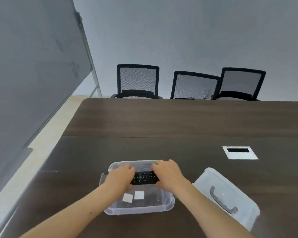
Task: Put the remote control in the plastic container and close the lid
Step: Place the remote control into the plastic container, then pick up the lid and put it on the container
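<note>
The person's left hand (121,176) and right hand (169,174) each grip one end of the black remote control (144,177), which lies crosswise between them, buttons up, over the open plastic container (139,207). Both hands are closed around the remote's ends, fingers curled over its far side. Whether the remote already rests on the container's floor or is held just above it cannot be told. Below the hands, toward the person, two small white squares (133,196) show through the clear container, either on its floor or beneath it. The container's far wall stands just beyond the fingertips.

To the right of the right hand, the lid (230,200) lies on the dark tabletop (162,121), well clear of the container's opening, with its grey handle (222,200) facing up. Farther right and beyond the hand sits a white cable port (240,152) set into the tabletop. Three black mesh chairs (138,81) stand at the tabletop's far edge, and a whiteboard (33,66) leans at the left.
</note>
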Available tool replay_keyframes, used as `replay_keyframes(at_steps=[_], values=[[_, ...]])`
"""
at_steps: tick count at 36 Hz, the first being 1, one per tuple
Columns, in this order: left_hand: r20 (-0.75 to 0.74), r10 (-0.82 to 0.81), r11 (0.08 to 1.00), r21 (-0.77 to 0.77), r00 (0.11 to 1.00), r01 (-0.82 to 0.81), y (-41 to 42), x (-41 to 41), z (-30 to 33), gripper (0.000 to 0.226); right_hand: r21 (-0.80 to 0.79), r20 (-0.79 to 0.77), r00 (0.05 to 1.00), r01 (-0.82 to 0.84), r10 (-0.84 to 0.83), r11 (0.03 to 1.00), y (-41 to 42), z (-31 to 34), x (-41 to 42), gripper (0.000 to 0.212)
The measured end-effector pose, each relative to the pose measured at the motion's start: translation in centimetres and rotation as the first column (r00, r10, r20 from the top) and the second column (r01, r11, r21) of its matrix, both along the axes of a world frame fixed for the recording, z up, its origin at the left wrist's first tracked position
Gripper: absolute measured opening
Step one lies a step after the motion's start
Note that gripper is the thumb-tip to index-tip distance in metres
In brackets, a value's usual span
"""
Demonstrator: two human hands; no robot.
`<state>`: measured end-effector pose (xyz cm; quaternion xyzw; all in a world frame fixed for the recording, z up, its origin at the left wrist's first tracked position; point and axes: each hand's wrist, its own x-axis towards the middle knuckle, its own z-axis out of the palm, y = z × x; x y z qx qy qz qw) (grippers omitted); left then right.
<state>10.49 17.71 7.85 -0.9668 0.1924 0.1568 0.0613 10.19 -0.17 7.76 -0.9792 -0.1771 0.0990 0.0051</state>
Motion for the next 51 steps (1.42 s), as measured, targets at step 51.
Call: replay_keyframes(at_steps=[51], values=[[-0.474,-0.117,0.905,-0.413,0.873,-0.103,-25.8,2.6,-2.1,0.052,0.53,-0.486,0.098,0.823,-0.868,-0.204,-21.0,-5.9,-12.5,0.058]])
